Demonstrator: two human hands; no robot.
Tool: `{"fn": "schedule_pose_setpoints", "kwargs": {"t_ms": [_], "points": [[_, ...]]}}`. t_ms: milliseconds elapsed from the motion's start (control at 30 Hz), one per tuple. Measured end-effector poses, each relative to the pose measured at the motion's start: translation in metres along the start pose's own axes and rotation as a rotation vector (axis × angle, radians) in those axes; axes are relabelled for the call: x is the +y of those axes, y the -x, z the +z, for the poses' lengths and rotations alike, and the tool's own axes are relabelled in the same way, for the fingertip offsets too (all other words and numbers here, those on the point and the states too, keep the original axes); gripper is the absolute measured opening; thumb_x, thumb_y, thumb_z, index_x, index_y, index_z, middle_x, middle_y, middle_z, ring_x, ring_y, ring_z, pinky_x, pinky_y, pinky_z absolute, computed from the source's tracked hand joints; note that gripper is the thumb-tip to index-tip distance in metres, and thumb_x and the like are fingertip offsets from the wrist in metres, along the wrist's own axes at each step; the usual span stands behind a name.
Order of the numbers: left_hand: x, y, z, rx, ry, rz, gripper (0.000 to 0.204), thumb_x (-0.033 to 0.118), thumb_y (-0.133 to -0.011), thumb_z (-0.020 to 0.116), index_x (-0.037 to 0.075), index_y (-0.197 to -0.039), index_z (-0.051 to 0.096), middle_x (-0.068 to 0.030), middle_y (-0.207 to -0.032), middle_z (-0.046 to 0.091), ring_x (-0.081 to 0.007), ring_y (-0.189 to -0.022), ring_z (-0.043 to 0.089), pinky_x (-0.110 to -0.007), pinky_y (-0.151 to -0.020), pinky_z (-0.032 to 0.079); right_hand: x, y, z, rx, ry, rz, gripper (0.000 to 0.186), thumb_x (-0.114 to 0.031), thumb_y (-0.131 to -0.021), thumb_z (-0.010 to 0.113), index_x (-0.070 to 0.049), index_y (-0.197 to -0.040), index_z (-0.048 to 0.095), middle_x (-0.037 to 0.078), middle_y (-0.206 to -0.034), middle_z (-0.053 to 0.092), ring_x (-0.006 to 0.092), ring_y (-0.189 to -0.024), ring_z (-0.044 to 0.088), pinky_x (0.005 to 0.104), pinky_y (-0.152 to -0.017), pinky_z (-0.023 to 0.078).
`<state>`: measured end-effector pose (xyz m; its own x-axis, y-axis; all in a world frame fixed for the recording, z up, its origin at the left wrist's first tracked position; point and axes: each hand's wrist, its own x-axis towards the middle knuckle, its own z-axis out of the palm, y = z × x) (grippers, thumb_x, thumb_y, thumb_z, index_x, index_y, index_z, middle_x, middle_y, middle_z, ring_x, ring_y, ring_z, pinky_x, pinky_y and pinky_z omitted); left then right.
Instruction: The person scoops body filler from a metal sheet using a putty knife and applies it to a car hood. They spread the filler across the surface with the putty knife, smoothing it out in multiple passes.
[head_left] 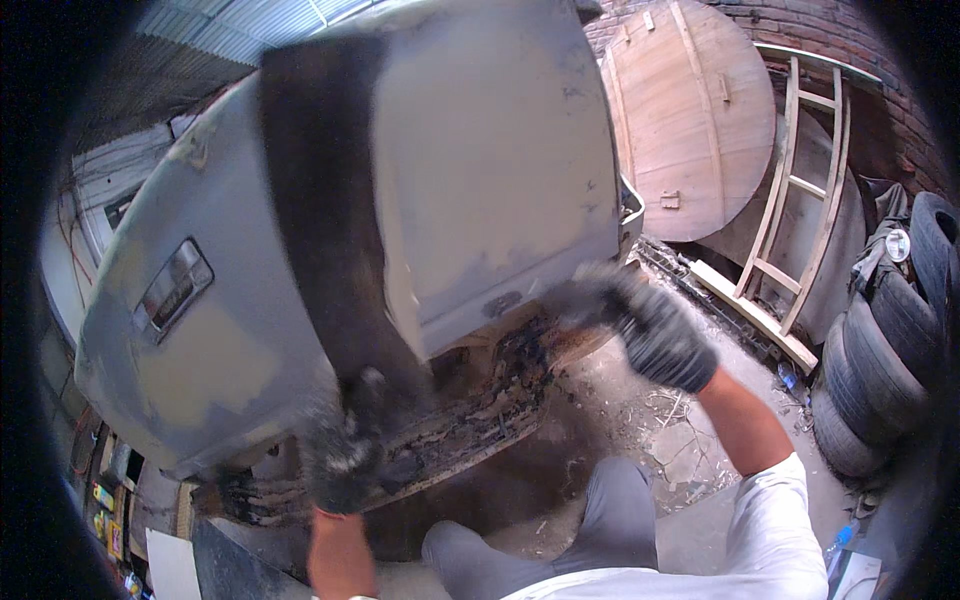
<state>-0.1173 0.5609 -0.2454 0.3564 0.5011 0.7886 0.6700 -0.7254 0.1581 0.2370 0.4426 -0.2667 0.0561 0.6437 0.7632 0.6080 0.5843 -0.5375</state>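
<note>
Remotely, I'd steady the black-gloved left hand (345,450) and black-gloved right hand (662,335) near the beige-patched grey vehicle body (490,180), fingers too blurred to tell opening or hold.

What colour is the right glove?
The right glove is dark grey to black, somewhat blurred; the head view shows it best.

I see a matt, patchy grey-and-beige finish on the vehicle body (490,150), its broad panel fairly smooth. Far to the right stands a pale wooden disc (690,120); nearer, dull rubber tyres (875,345).
</note>
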Motion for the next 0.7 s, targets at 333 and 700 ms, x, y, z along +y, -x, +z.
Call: {"fn": "schedule_pose_setpoints", "kwargs": {"t_ms": [333, 700], "points": [[0.088, -0.203, -0.017, 0.374, -0.803, 0.732, 0.034, 0.004, -0.085, 0.059, 0.011, -0.118, 0.066, -0.0127, -0.090, 0.068, -0.0300, -0.073, 0.068, -0.044, -0.063, 0.054, -0.032, -0.109, -0.091, 0.455, 0.818, -0.422, 0.060, -0.046, -0.102, 0.054, -0.015, -0.152, 0.047, 0.019, -0.134, 0.064, 0.0254, -0.102, 0.073, 0.0361, -0.080, 0.057], [0.072, -0.269, 0.024, 0.546, -0.879, 0.794, 0.018, 0.014, -0.088, 0.059, 0.010, -0.106, 0.063, -0.0061, -0.088, 0.064, -0.0221, -0.077, 0.067, -0.038, -0.066, 0.055, 0.008, -0.250, -0.071, 0.267, 1.136, -0.393, 0.033, -0.016, -0.096, 0.051, -0.013, -0.126, 0.065, 0.014, -0.116, 0.070, 0.0332, -0.104, 0.069, 0.0452, -0.087, 0.056]]}}
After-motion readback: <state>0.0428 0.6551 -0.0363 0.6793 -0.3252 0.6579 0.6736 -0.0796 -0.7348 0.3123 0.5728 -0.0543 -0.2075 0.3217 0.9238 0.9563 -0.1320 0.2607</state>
